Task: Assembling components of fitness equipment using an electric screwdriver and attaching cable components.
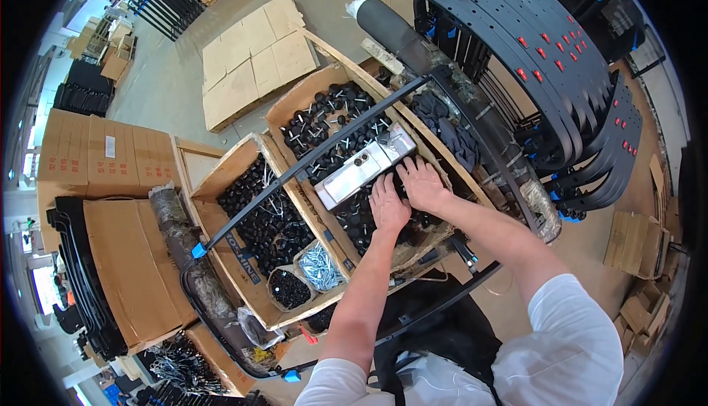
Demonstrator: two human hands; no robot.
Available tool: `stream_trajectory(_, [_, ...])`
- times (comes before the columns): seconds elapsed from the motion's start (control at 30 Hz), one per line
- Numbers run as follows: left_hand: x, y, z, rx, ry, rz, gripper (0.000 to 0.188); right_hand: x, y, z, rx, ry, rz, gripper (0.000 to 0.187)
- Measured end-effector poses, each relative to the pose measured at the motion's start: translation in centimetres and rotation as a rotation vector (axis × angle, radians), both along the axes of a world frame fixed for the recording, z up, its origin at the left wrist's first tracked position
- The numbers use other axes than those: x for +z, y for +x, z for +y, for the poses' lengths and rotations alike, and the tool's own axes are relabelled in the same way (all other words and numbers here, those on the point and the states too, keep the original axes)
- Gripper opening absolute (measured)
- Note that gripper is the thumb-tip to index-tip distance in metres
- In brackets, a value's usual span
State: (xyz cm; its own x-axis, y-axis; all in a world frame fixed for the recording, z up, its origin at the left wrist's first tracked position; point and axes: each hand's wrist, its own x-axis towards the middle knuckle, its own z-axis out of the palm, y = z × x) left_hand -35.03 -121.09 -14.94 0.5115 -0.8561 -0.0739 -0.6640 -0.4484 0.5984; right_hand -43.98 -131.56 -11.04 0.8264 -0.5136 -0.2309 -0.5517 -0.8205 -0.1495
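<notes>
My left hand (389, 205) lies over the black knobs (359, 221) in the right compartment of a wooden crate (280, 157), fingers stretched forward and apart. Beside it on the right, my right hand (423, 185) also reaches in with its fingers spread. Both sets of fingertips are close to the lower edge of a long silver-white tray-like piece (361, 168), which lies on the knobs with a few small dark parts on it. No held thing shows in either hand, though the undersides are hidden. A black metal frame (324, 145) with blue end pieces spans the crate.
The left compartment holds black knobs (258, 218), a bag of silver screws (318, 266) and a bag of small black parts (289, 288). Wrapped rolls (391, 30) flank the crate. Curved black frames (516, 59) stand at right; cartons (107, 155) are stacked at left.
</notes>
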Motion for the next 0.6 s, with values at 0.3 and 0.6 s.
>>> stream_trajectory(0.3, [-1.0, 0.9, 4.9, -0.146, -0.008, 0.177, 0.053, 1.5, -2.6, 4.1, 0.04, 0.235, -0.046, 0.057])
stream_trajectory(0.6, [3.9, -0.4, 10.1, -0.381, 0.269, 0.16, 0.033, 2.2, -5.5, 4.7, -0.063, 0.384, 0.105, 0.022])
